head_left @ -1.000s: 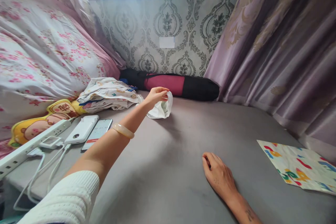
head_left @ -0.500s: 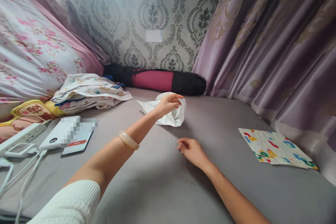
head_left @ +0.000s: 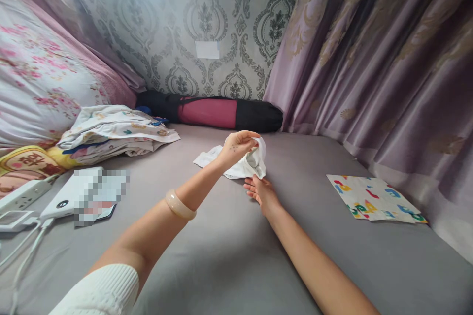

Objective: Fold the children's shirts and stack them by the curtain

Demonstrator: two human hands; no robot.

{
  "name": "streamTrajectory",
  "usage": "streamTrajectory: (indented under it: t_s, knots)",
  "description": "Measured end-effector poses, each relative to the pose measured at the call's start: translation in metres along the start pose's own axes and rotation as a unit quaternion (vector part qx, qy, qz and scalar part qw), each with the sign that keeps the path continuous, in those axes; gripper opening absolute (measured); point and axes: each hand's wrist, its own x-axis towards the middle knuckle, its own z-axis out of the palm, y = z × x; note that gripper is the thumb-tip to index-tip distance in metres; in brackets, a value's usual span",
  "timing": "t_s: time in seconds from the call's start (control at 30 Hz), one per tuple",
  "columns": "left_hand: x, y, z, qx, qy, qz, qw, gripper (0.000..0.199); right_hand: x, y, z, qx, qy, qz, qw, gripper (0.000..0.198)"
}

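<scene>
A crumpled white cloth, perhaps a small garment whose kind I cannot make out, is partly lifted off the grey bed sheet. My left hand pinches its upper edge between thumb and fingers, so the cloth hangs in a loose fold and its left end rests on the sheet. Just below that fold is my right hand, fingers spread and palm turned left. Its uppermost fingertip meets the cloth's lower edge; no firm grip shows.
Folded patterned clothes lie at the left. Nearer are a white power bank, a partly blurred phone, a power strip and cables. A letter-print folded cloth lies right. A black-and-red long bag runs along the wall.
My right hand has moved up to the cloth's lower edge, and its curled fingers have spread. My left hand keeps its pinch, with the cloth raised slightly to the right. The view has shifted a little.
</scene>
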Motion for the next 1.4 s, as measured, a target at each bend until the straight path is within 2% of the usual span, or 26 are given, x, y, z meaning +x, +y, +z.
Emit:
streamTrajectory:
  t_s: [0.2,0.33,0.43,0.6,0.67,0.93,1.1,1.17,1.23,1.33,1.4]
  knots:
    - [-0.003,-0.003,-0.023,0.099,0.049,0.031,0.993,0.020,0.010,-0.021,-0.024,0.076,0.041,-0.079,0.993,0.008]
    - [-0.007,-0.012,-0.039,0.209,0.115,0.063,0.969,0.020,0.010,-0.043,-0.037,0.083,0.045,-0.110,0.989,0.011]
    - [-0.011,-0.018,-0.046,0.240,0.145,0.067,0.957,0.018,0.009,-0.058,-0.045,0.081,0.065,-0.122,0.987,0.013]
    - [-0.020,-0.024,-0.048,0.142,0.058,0.000,0.988,0.032,0.006,-0.076,-0.051,0.079,0.040,-0.153,0.984,0.013]
    - [-0.022,-0.026,-0.046,0.107,0.047,-0.018,0.993,0.036,0.004,-0.081,-0.052,0.074,0.022,-0.153,0.985,0.014]
    - [-0.028,-0.032,-0.043,0.063,0.043,-0.020,0.997,0.039,-0.002,-0.087,-0.054,0.100,-0.030,-0.097,0.990,0.015]
    - [-0.034,-0.023,-0.053,0.060,-0.016,-0.007,0.998,0.049,0.002,-0.090,-0.072,0.097,-0.041,-0.093,0.990,0.006]
    - [-0.035,-0.020,-0.058,0.045,-0.033,-0.016,0.998,0.048,-0.002,-0.098,-0.083,0.056,-0.058,-0.093,0.992,0.007]
    - [-0.036,-0.020,-0.062,0.027,-0.038,-0.033,0.998,0.046,-0.011,-0.111,-0.092,-0.009,-0.101,-0.093,0.990,0.017]
    - [-0.036,-0.023,-0.065,0.005,-0.035,-0.053,0.998,0.041,-0.031,-0.130,-0.100,-0.096,-0.172,-0.106,0.975,0.033]
    - [-0.036,-0.026,-0.065,-0.002,-0.037,-0.053,0.998,0.038,-0.041,-0.138,-0.100,-0.145,-0.179,-0.121,0.966,0.039]
